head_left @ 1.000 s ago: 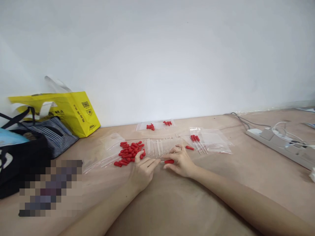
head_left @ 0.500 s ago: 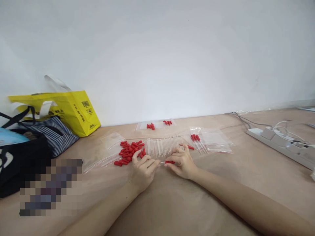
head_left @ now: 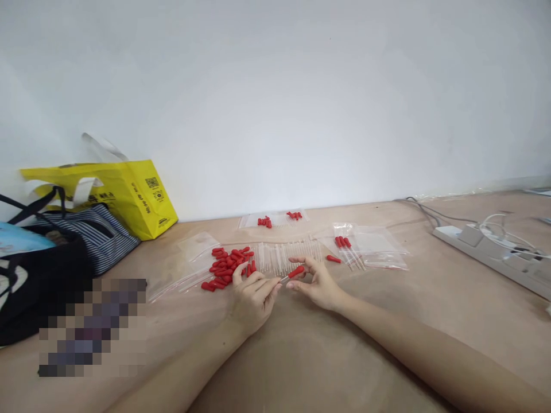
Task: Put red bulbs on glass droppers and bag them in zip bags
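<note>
Bench (head_left: pixel 293 355), extending beneath the left hand (head_left: pixel 253 295) and right hand (head_left: pixel 317 284). Yellow shopping bag (head_left: pixel 150 206), far left of the left hand. White power strip (head_left: pixel 486 259), well right of the right hand. Row of clear tubes (head_left: pixel 297 253), just beyond both hands. Heap of red bulbs (head_left: pixel 228 267), just beyond the left hand. Red-bulbed dropper (head_left: pixel 294 273), slanting between the hands: the left pinches its clear stem; the right has thumb and fingers parted around its bulb, contact indeterminate.

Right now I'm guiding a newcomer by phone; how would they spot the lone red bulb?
On the brown table, find the white power strip, then the three red-topped droppers left of it. The bulb lies between them and the right hand, alone, with no stem showing.
</note>
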The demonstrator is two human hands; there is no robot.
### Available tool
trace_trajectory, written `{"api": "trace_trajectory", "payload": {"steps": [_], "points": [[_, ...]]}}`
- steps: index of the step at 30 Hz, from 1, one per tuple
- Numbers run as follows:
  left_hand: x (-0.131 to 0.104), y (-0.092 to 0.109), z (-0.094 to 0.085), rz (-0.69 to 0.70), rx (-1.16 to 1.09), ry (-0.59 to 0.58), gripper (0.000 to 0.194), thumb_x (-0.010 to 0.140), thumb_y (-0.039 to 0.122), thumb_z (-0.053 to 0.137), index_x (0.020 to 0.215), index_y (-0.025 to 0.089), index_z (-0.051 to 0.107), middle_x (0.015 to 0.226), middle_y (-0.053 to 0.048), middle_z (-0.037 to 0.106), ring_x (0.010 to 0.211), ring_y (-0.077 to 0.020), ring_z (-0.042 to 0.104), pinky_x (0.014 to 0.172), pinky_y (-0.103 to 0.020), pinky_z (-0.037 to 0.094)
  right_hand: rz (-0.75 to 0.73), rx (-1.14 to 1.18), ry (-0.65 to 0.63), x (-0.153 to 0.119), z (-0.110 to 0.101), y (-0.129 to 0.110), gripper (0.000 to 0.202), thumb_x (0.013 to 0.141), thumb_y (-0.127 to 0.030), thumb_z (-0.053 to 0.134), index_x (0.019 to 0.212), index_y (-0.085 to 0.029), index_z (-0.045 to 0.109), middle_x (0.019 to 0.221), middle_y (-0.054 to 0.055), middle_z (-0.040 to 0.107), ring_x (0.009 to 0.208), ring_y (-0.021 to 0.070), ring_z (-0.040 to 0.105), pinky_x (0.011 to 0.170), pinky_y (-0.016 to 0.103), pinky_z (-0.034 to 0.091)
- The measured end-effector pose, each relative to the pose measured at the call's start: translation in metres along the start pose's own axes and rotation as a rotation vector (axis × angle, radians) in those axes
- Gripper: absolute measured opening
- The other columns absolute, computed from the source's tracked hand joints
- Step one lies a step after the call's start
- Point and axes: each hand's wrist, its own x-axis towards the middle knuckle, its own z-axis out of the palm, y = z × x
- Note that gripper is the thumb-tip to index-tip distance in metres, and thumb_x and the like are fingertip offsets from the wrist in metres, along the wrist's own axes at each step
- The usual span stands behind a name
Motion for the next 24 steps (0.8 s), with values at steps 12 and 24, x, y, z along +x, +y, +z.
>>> {"api": "trace_trajectory", "payload": {"steps": [12, 24], "points": [[0.0, 0.001, -0.002, -0.096, -0.121, -0.105, 0.019, 0.081, 0.021, 0.045, 0.09, 0.021, 0.062, 0.077, -0.001, 0.068, 0.075, -0.0176, 0.058, 0.095, -0.051, 0.018, 0.03, 0.04, 0.013, 0.027, -0.027, -0.01, 0.026, 0.079, -0.036, 0.044, 0.091, -0.018, 0.059, 0.08, 0.004, 0.065, 0.075, 0.017, 0.058, 0.066, 0.027, 0.043], [-0.003, -0.004, 0.005, -0.074, -0.065, -0.183, 0.011, 0.076, 0.02, 0.053, 0.079, 0.022, 0.063, 0.072, 0.001, 0.068, 0.073, -0.0179, 0.056, 0.097, -0.054, 0.012, 0.526, -0.969, 0.237, 0.048, -0.097, 0.036, 0.028, 0.071, -0.04, 0.049, 0.087, -0.022, 0.062, 0.077, 0.004, 0.066, 0.08, 0.0215, 0.058, 0.078, 0.034, 0.027]]}}
